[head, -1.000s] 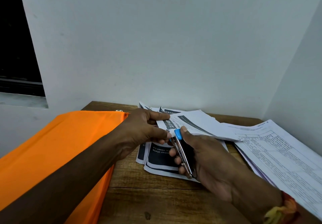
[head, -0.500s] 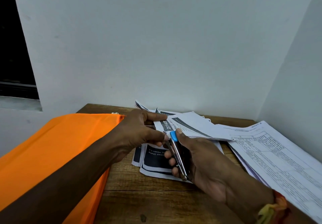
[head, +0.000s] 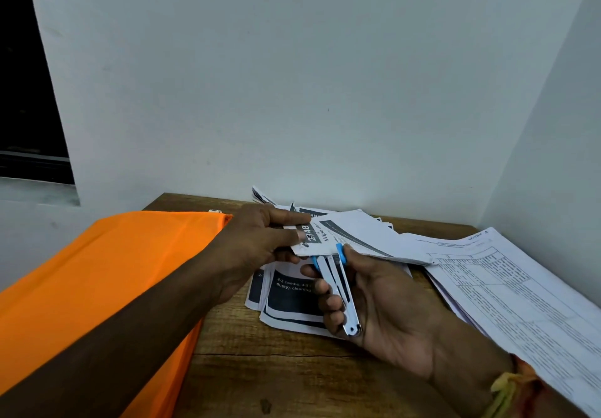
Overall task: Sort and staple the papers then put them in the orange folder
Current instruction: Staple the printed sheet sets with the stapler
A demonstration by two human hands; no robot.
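Orange-yellow thread band (head: 507,386) at wrist, right hand (head: 387,310).

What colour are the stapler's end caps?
Blue caps on the silver stapler, seen best in the head view.

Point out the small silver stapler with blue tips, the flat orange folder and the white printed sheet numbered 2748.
small silver stapler (head: 340,291): head view, its metal arm.
orange folder (head: 123,265): head view, its bare cover.
sheet numbered 2748 (head: 364,226): head view, its white face.
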